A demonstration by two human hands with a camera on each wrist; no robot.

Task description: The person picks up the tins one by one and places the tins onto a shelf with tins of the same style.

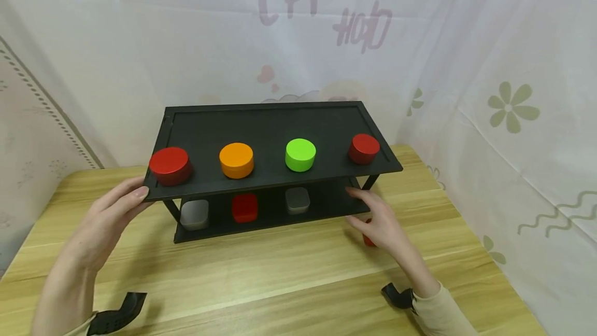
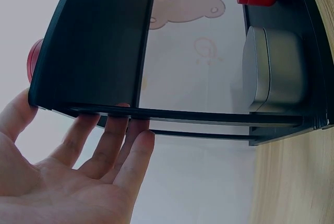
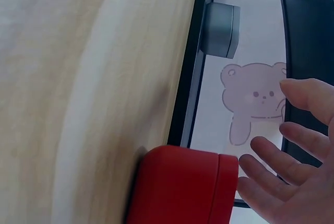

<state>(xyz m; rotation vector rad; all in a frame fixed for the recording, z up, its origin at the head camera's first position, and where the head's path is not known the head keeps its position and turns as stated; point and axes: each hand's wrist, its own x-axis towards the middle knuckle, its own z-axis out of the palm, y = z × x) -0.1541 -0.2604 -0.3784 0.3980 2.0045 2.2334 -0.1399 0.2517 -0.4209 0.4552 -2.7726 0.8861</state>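
Observation:
A black two-tier shelf (image 1: 266, 126) stands on the wooden table (image 1: 280, 279). On its top tier sit a red round tin (image 1: 170, 165), an orange one (image 1: 237, 159), a green one (image 1: 300, 154) and a smaller red one (image 1: 364, 148). The lower tier holds a grey square tin (image 1: 194, 214), a red square tin (image 1: 244, 207) and another grey one (image 1: 297, 200). My left hand (image 1: 132, 196) touches the top tier's front left corner with straight fingers (image 2: 112, 140). My right hand (image 1: 368, 211) hovers spread at the lower tier's right end, over a red square tin (image 3: 182, 185) on the table.
White printed curtains hang close behind the shelf and along both sides. The table's right edge runs near the right curtain. Bare wood lies in front of the shelf. Black wrist mounts (image 1: 116, 312) show at the bottom of the head view.

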